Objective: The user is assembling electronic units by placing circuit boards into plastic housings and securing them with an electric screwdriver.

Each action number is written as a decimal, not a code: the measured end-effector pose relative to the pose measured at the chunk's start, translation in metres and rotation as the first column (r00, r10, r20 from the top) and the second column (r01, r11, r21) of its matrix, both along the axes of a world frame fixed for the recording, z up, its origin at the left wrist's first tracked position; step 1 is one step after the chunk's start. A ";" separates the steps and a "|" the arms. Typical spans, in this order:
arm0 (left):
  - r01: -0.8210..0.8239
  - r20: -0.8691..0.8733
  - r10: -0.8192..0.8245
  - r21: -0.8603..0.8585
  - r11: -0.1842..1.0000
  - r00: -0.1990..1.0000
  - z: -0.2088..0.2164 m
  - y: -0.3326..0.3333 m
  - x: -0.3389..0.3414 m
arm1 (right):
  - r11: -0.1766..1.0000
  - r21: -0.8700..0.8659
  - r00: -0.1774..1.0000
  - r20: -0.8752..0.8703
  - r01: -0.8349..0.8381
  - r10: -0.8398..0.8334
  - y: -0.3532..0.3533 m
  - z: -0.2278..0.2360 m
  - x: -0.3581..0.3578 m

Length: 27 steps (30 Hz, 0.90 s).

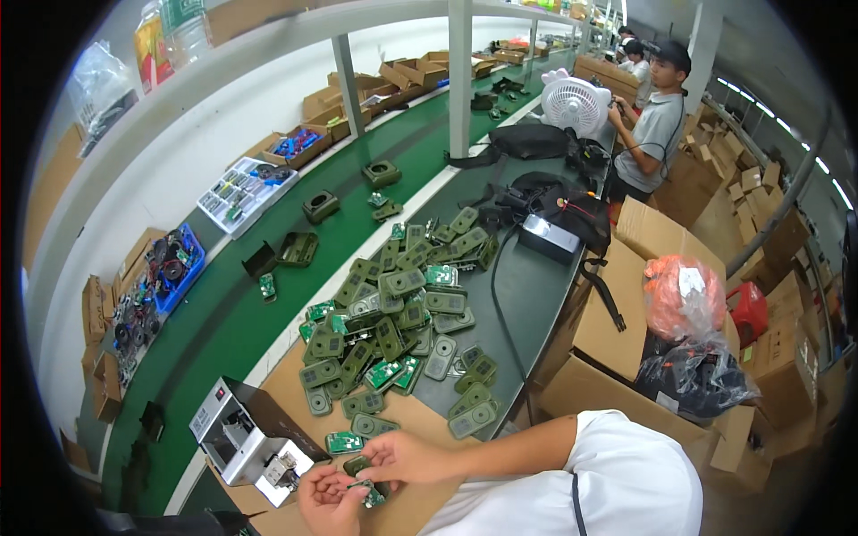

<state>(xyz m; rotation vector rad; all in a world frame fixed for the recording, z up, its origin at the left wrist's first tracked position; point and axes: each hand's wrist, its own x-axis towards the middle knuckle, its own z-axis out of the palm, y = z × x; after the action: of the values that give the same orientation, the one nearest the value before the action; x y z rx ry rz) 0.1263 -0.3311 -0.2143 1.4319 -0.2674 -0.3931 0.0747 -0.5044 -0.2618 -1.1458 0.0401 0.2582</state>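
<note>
Close to my body, my left hand (329, 498) has its fingers curled around a small green circuit board (372, 496). My right hand (399, 459) reaches in from the right and pinches a dark olive plastic casing (357, 465), partly hidden by the fingers. Both hands nearly touch over the brown cardboard sheet (416, 418). Just beyond them lies another green circuit board (344, 442), beside an olive casing (374, 425). A big heap of olive casings (391, 339), some with green boards in them, spreads farther up the bench. Left of my hands stands a silver and black bench machine (255, 438).
A green conveyor belt (214, 313) runs along the left, carrying open olive housings (298, 248) and a white parts tray (243, 198). At right, an open carton (608, 344) holds bagged items. A white fan (575, 104) and a person in grey (645, 134) are farther back.
</note>
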 end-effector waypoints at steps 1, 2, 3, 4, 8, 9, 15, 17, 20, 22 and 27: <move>-0.011 0.016 0.011 -0.008 1.000 1.000 0.001 -0.001 0.002 | 0.999 0.002 0.999 0.016 0.045 -0.045 -0.004 0.003 0.004; -0.032 0.026 0.032 0.010 0.999 0.999 0.001 -0.003 0.004 | 1.000 -0.008 1.000 0.006 0.007 -0.007 -0.010 0.009 0.007; -0.057 0.036 0.056 0.027 0.998 0.998 -0.001 -0.002 0.007 | 1.000 -0.017 1.000 0.022 -0.009 0.010 -0.011 0.011 0.009; -0.080 0.072 0.079 0.005 0.997 0.994 -0.009 -0.001 0.008 | 0.999 -0.036 0.999 0.043 -0.007 0.008 -0.012 0.017 0.012; -0.167 0.124 0.186 -0.152 0.974 0.975 -0.021 0.010 0.012 | 0.998 -0.061 0.989 0.147 -0.024 0.032 -0.001 0.014 0.029; -0.200 0.116 0.224 -0.187 0.962 0.968 -0.015 0.012 0.008 | 0.999 -0.038 0.975 0.222 -0.001 0.009 0.010 0.013 0.030; -0.189 0.160 0.245 -0.303 0.934 0.956 -0.027 0.036 0.009 | 0.991 -0.131 0.961 0.269 -0.022 0.057 0.020 0.035 0.033; -0.134 0.102 0.168 -0.279 0.951 0.981 -0.026 0.034 0.009 | 0.994 -0.090 0.960 0.267 -0.063 0.086 0.021 0.019 0.032; -0.091 0.127 0.130 -0.273 0.958 0.983 -0.027 0.033 0.008 | 0.999 -0.041 0.960 0.277 -0.035 0.045 0.021 0.010 0.030; -0.032 0.160 0.079 -0.278 0.960 0.984 -0.025 0.035 0.003 | 0.996 -0.039 0.962 0.260 -0.077 0.085 0.021 0.010 0.026; -0.156 0.426 0.240 -0.224 0.962 0.872 -0.037 0.034 -0.008 | 0.992 -0.116 0.967 0.243 -0.053 0.080 0.026 0.011 0.024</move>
<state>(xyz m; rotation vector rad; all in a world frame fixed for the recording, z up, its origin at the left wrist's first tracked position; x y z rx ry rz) 0.1185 -0.2969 -0.2513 1.3382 -0.5126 0.1404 0.0986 -0.4783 -0.2513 -1.2823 -0.2074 0.1722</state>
